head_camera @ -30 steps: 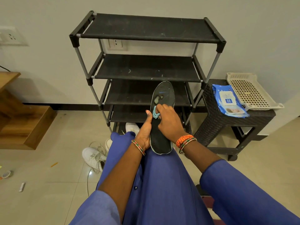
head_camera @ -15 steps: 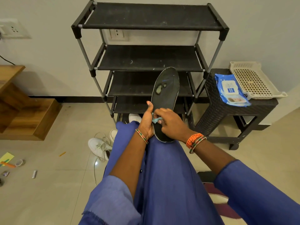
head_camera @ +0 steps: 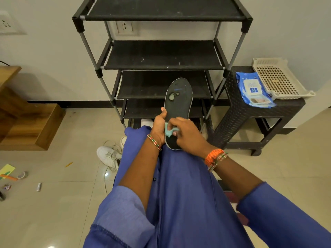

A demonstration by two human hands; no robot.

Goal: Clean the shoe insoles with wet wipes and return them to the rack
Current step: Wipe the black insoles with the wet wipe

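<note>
A black shoe insole (head_camera: 178, 101) with pale worn patches near its top stands upright on my lap, in front of the black shoe rack (head_camera: 161, 56). My left hand (head_camera: 158, 127) grips its left edge, thumb on the front. My right hand (head_camera: 186, 135) pinches a crumpled teal wet wipe (head_camera: 169, 131) against the insole's lower part. The blue pack of wet wipes (head_camera: 254, 89) lies on a dark woven stool (head_camera: 247, 111) to the right of the rack.
A cream perforated tray (head_camera: 279, 78) sits on the stool beside the pack. White sneakers (head_camera: 109, 155) lie on the tiled floor left of my legs. A wooden unit (head_camera: 26, 122) stands at the left, with small scraps (head_camera: 10, 176) on the floor near it.
My right hand with the wipe has slid from the insole's middle down to its lower part. The insole stays upright in my left hand.
</note>
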